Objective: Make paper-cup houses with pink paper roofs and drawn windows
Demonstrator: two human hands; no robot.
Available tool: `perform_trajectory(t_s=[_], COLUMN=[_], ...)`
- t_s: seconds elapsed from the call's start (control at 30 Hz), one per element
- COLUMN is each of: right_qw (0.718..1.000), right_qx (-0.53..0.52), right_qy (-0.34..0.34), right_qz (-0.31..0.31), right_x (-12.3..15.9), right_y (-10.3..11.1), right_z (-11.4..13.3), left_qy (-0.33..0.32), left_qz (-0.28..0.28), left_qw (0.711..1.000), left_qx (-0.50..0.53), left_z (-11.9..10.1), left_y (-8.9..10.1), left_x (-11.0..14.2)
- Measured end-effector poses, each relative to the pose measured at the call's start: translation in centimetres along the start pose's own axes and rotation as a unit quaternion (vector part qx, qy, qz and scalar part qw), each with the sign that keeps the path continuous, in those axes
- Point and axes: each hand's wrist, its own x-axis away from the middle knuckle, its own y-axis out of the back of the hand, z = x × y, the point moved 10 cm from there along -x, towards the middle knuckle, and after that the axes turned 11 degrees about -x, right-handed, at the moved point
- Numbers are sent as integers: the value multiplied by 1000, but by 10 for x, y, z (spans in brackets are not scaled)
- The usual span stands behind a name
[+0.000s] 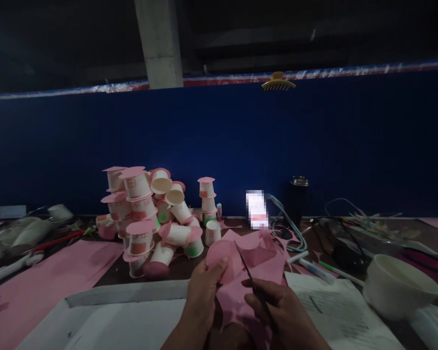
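Observation:
Between the thumb and fingers of my left hand (203, 288) is a round piece of pink paper (221, 253). My right hand (277, 306) grips scissors (253, 287), their dark blades pointing up and away beside the paper's right edge. Under both hands lie pink paper scraps (266, 260) with cut, uneven edges. Just beyond my left hand stand and lie several paper cups (140, 187) with pink paper discs on them and drawn windows and doors. A small plain paper cup (212, 232) stands behind the round piece.
A white box lid (127, 293) and a large pink sheet (69, 262) lie at left. A lit phone (257, 210), a cable (290, 218) and a dark bottle (298, 199) stand along the blue partition (219, 131). At right are a printed sheet (336, 311) and a white bowl (397, 287).

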Motion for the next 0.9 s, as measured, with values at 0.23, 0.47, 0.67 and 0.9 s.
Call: perform_trajectory(t_s=[0.23,0.47,0.67,0.9], right_qw=[1000,999,999,1000], right_qx=[13,33,33,21], right_qy=[15,18,22,21], right_qz=[8,9,5,-7], right_x=[-1,2,3,3], right_y=[-1,-2,-3,0], right_z=[3,6,8,10], left_qy=[8,2,3,-6], left_qz=[-24,-49,-56,-50], left_qw=[1000,998,997,995], left_qx=[-13,-37,-55,-85], left_z=[-4,-3,-1,-4], left_y=[5,13,17,15], left_x=[1,-1,-4,-1])
